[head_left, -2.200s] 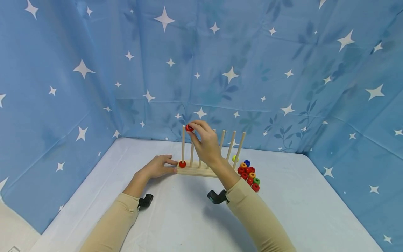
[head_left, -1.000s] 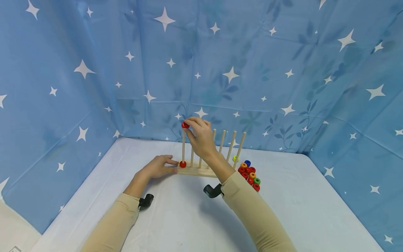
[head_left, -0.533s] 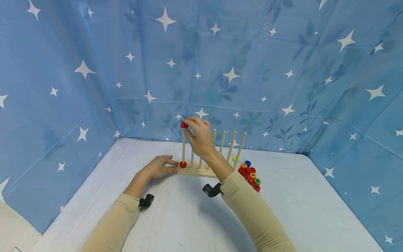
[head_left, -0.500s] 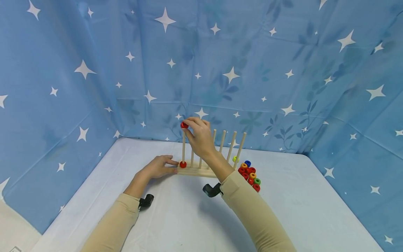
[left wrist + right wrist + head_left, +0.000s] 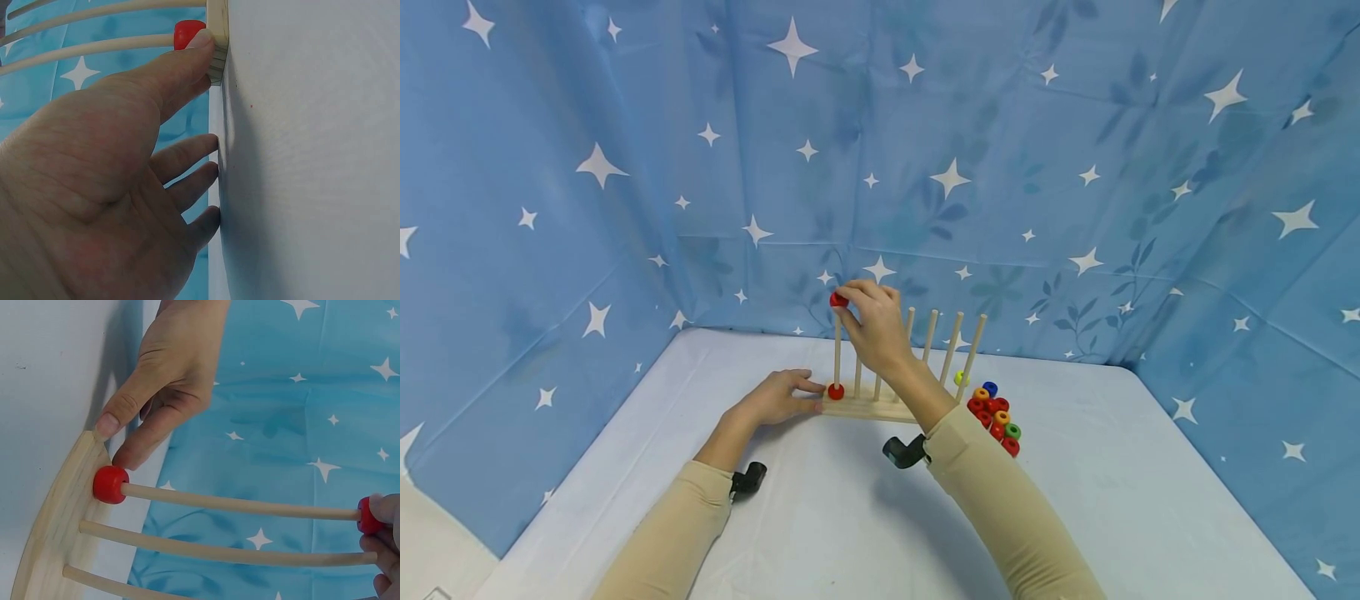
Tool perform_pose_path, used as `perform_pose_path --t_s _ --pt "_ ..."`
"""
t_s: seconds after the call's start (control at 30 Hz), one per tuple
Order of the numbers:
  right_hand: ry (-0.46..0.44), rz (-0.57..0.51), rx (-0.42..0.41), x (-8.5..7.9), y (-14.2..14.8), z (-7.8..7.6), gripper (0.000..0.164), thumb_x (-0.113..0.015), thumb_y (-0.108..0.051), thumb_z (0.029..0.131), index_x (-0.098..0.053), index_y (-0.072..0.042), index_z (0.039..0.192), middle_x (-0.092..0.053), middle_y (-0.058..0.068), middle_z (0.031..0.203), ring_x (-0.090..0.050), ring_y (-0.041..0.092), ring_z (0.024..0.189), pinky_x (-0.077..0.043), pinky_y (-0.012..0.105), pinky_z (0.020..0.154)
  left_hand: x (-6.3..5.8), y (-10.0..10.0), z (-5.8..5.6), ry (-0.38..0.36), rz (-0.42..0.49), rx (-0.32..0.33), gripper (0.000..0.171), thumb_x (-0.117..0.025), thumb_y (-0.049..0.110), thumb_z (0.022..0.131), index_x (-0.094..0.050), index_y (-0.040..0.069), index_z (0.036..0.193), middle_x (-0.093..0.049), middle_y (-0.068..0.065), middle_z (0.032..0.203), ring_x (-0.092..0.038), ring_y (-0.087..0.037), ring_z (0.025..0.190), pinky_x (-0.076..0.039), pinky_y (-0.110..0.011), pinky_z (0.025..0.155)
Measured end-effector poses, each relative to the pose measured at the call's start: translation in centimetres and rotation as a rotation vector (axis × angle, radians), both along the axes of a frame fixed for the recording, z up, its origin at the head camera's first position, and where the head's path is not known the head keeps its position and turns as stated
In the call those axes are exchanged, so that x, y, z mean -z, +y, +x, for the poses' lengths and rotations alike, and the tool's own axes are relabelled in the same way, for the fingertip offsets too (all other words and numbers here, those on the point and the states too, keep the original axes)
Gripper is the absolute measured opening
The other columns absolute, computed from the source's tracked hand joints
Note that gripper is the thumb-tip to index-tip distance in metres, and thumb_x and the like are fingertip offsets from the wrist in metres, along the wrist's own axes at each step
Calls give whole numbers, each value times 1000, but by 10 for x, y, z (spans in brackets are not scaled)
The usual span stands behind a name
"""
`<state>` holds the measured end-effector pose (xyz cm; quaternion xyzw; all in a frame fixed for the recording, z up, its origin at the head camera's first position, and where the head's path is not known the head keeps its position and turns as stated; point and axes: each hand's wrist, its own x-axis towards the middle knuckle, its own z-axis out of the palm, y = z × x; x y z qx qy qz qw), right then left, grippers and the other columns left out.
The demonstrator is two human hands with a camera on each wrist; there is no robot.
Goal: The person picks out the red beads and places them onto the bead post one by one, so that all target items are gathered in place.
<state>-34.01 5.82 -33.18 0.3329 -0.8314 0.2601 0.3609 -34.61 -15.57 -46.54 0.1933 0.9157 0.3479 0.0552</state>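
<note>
A wooden peg stand (image 5: pixel 868 408) with several upright pegs is on the white table. My left hand (image 5: pixel 778 398) pinches its left end between thumb and forefinger; in the left wrist view the other fingers of that hand (image 5: pixel 112 150) extend along the table. One red bead (image 5: pixel 836 392) sits at the foot of the leftmost peg (image 5: pixel 837 350). At that peg's top, my right hand (image 5: pixel 878 329) pinches another red bead (image 5: pixel 837 299) between thumb and fingers. The right wrist view shows this bead (image 5: pixel 367 515) on the peg's tip. My right hand hides some pegs.
Right of the stand lies a cluster of loose beads: several red beads (image 5: pixel 975 407), orange ones, a green bead (image 5: pixel 1012 432) and a blue bead (image 5: pixel 989 389). A yellow bead (image 5: pixel 960 378) is behind the rightmost peg. A blue star-patterned curtain (image 5: pixel 880 167) encloses the table.
Since the earliest frame, my right hand has carried the red bead left onto the leftmost peg's tip. In the last half second it has barely moved. My left hand stays put.
</note>
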Motion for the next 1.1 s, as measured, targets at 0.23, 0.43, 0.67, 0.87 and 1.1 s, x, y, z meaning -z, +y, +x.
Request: perform_pose_path --t_s 0.23,0.43,0.67,0.87,1.1 --pt "6 15 15 0 1 0 23 -76 -14 96 -77 -4 117 -73 8 119 -67 25 115 -43 49 103 0 1 0 4 0 4 43 -77 36 95 -74 15 132 -45 -24 160 -35 -50 151 -29 -66 121" --pt "6 25 34 0 1 0 23 -75 -18 97 -78 -6 117 -74 7 120 -65 26 115 -41 49 104 -1 1 0 13 -7 6 44 -77 37 95 -74 14 133 -45 -25 159 -35 -51 150 -30 -67 121" --pt "4 33 56 1 0 0 23 -75 -20 98 -78 -8 117 -74 6 121 -64 25 116 -40 48 104 -3 1 2 5 -4 3 43 -77 36 95 -74 14 133 -45 -25 159 -35 -51 150 -30 -68 120" --pt "-10 39 69 2 1 1 23 -75 -20 98 -78 -9 118 -74 5 122 -63 25 116 -40 48 104 -2 1 1 10 0 10 43 -77 36 95 -74 14 132 -45 -26 159 -35 -51 150 -30 -67 120" --pt "-10 29 68 3 1 0 23 -77 -19 96 -78 -9 117 -75 5 122 -63 25 115 -39 49 104 -1 1 1 14 -6 7 43 -77 36 95 -74 14 132 -46 -26 158 -36 -51 150 -30 -68 120"
